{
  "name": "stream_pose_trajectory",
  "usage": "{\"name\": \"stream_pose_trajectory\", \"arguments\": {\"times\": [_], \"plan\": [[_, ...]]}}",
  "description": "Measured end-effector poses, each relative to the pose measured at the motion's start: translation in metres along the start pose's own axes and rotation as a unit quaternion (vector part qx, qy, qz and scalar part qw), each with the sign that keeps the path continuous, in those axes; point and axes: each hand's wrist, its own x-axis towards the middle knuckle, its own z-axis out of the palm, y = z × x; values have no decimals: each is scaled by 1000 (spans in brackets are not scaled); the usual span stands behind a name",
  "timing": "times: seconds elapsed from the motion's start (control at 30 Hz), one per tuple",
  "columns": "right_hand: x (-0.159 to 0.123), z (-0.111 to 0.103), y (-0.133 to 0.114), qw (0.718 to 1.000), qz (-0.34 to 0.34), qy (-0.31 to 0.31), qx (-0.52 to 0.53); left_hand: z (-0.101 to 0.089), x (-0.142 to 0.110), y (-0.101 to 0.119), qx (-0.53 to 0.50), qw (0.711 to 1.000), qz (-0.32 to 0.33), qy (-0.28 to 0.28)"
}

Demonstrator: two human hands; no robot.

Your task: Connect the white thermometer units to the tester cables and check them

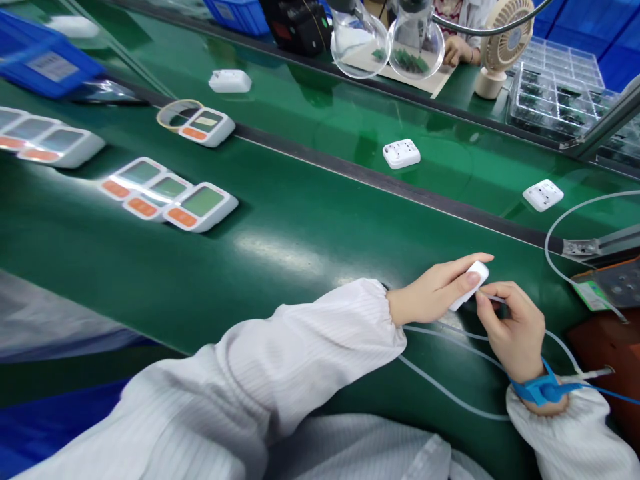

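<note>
Your left grip (434,288) clasps the white casing (481,269) over the worktop (310,200); whether your right grip (517,327) holds anything, you cannot tell. Probably light, stiff, slick: hold its edges.

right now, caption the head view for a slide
A white device in the person's left grip, with the right grip close beside it, over a green worktop.

L hand (433,290) holds wht device (481,269) — R hand (517,323) pinches thin tube (494,298) just beside it.
</note>
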Motion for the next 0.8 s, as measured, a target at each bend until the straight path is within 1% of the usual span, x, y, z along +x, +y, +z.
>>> {"name": "stream_pose_trajectory", "arguments": {"times": [0.17, 0.43, 0.57, 0.7, 0.8], "plan": [[1, 1, 0, 1000, -6, 10, -13, 0, 0, 0, 4, 1000, 2, 1], [1, 1, -2, 1000, -12, 8, -27, 1, -3, 0, 30, 999, 8, 9], [0, 0, -2, 998, -51, 10, -34, 3, -4, 0, 36, 999, 22, 12], [0, -1, 1, 993, -100, 8, -54, 4, -3, 0, 48, 996, 66, 18], [0, 0, 3, 992, -108, 3, -66, 5, -3, 0, 55, 994, 86, 33]]}}
